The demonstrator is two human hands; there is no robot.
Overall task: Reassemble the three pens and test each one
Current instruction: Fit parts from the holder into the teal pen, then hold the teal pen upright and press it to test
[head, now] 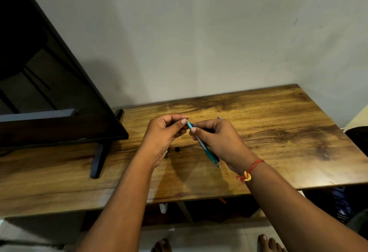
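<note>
A teal pen (206,148) slants from upper left to lower right above the wooden table (278,132). My right hand (221,142) is wrapped around its barrel. My left hand (165,134) pinches the pen's upper end between thumb and fingers. A small black pen part (177,149) lies on the table below my hands, and another dark piece (165,155) peeks out beside my left wrist. A thin pale tip of another pen piece (219,118) shows just behind my right hand; the rest of it is hidden.
A black monitor (49,92) stands on its foot (98,160) at the table's left. A grey wall runs along the table's back edge. A red thread band (252,170) circles my right wrist. My bare feet (266,243) show on the floor below the front edge.
</note>
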